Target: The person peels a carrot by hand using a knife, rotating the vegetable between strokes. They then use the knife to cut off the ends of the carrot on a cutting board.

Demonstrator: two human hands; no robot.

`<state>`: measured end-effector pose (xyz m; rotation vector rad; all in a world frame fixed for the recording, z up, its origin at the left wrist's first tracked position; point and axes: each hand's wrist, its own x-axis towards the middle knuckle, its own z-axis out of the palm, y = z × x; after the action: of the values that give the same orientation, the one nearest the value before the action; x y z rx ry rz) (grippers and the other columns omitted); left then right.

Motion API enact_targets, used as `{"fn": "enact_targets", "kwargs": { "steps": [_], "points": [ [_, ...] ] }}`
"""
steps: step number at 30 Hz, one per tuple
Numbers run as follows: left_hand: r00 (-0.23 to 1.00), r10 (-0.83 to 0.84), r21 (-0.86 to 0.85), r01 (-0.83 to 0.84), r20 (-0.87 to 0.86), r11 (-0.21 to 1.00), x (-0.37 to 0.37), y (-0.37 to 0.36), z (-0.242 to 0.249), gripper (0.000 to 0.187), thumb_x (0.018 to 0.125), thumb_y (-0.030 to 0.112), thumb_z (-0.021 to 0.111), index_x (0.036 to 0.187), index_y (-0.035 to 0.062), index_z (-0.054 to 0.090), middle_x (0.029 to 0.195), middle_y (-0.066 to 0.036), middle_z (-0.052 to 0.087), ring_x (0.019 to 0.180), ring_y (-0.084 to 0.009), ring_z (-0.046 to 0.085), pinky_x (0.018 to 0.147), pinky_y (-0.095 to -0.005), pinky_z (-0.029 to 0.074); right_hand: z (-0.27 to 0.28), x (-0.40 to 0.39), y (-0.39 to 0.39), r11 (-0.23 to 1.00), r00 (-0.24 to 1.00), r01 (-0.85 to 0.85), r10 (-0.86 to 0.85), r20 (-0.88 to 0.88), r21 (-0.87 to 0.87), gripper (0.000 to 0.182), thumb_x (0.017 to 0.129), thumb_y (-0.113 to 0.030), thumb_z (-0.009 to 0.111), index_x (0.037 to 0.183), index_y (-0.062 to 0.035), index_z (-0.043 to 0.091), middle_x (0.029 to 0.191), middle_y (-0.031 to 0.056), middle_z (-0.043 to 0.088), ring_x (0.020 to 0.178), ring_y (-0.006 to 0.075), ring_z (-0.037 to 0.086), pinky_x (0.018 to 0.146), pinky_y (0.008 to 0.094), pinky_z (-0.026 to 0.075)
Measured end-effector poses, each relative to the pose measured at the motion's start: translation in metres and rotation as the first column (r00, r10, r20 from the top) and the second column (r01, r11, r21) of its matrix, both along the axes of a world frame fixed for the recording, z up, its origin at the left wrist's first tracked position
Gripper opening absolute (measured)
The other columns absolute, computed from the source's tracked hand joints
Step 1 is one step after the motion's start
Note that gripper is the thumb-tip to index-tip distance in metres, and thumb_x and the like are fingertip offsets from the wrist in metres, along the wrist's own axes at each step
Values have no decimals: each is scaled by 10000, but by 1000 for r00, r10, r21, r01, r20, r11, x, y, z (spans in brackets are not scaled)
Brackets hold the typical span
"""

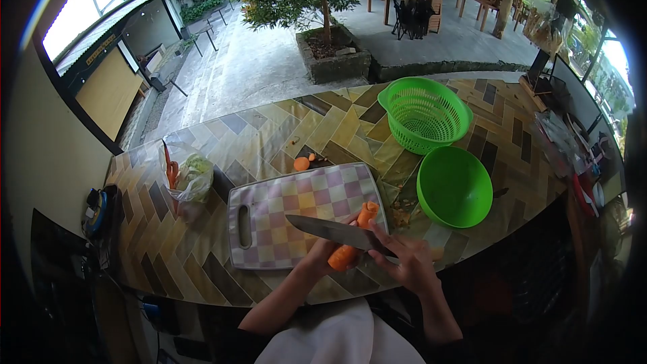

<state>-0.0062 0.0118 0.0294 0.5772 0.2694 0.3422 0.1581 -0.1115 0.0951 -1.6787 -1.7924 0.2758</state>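
Note:
My left hand (322,254) is closed around an orange carrot (343,257), held above the near right corner of a checkered cutting board (296,205). The carrot's other end shows beyond the blade. In my right hand (410,261) is a broad kitchen knife (330,230), its blade pointing left and lying across the carrot. The blade hides the carrot's middle and part of my left fingers. Beyond the board's far edge lie a cut carrot piece (301,164) and smaller bits.
A green colander (426,114) and a green bowl (455,187) stand right of the board. To the left sits a plastic bag of vegetables (192,178). Peel scraps (402,214) lie between board and bowl. Plastic packaging (563,138) is at the far right.

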Motion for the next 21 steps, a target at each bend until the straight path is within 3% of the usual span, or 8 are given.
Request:
{"fn": "enact_targets", "kwargs": {
  "steps": [5, 8, 10, 13, 16, 18, 21],
  "points": [
    [1000, 25, -14, -25, -3, 1000, 1, -3, -12, 719, 945, 390, 563, 1535, 142, 235, 1020, -72, 620, 605, -160, 616, 446, -263, 491, -6, -3, 1, 999, 1000, 22, -22, -22, 25, 604, 853, -250, 714, 1414, -172, 505, 788, 102, 664, 658, 257, 649, 605, 371, 504],
    [1000, 25, 13, -25, -15, 1000, -1, -3, -12, 732, 939, 385, 563, 1540, 144, 223, 1039, -73, 615, 621, -158, 619, 460, -262, 495, -12, -5, 3, 994, 1000, 12, -15, 21, 113, 605, 852, -238, 704, 1417, -171, 500, 709, 56, 601, 581, 222, 606, 546, 351, 489],
    [998, 40, 2, -40, -55, 999, -1, -4, -13, 726, 943, 382, 554, 1541, 138, 221, 1041, -72, 614, 624, -156, 619, 475, -258, 499, -10, -5, 3, 998, 1000, 17, -18, 15, 61, 604, 853, -239, 709, 1416, -170, 502, 748, 86, 633, 618, 247, 629, 577, 361, 498],
    [999, -4, 49, 1, 49, 999, -4, -4, -8, 705, 952, 345, 545, 1539, 125, 222, 1074, -73, 603, 689, -154, 632, 520, -263, 518, -11, -6, 3, 999, 1000, 27, -27, 1, 43, 596, 850, -226, 714, 1408, -169, 512, 762, 100, 644, 633, 255, 636, 590, 368, 499],
    [990, 85, 64, -78, -110, 995, -4, -10, 4, 550, 989, 326, 493, 1473, 124, 328, 966, -60, 599, 628, -162, 602, 485, -262, 474, -17, -8, 7, 997, 999, 45, -45, 8, 61, 581, 845, -205, 719, 1394, -167, 531, 758, 103, 638, 629, 249, 629, 586, 371, 495],
    [976, 138, 194, -104, -167, 975, -2, -12, -7, 542, 987, 319, 491, 1466, 119, 334, 958, -61, 598, 611, -164, 593, 469, -267, 464, -17, -8, 8, 997, 999, 52, -52, 0, 58, 575, 840, -189, 723, 1385, -162, 541, 759, 109, 637, 632, 250, 627, 592, 370, 495],
    [979, 118, 100, -102, -166, 990, 0, -13, -10, 535, 982, 327, 496, 1455, 126, 348, 969, -64, 596, 610, -167, 592, 458, -269, 460, -14, -3, 9, 999, 997, 17, -14, -72, 32, 580, 832, -169, 731, 1381, -152, 544, 772, 124, 645, 651, 260, 630, 621, 364, 501]
  ]
}}
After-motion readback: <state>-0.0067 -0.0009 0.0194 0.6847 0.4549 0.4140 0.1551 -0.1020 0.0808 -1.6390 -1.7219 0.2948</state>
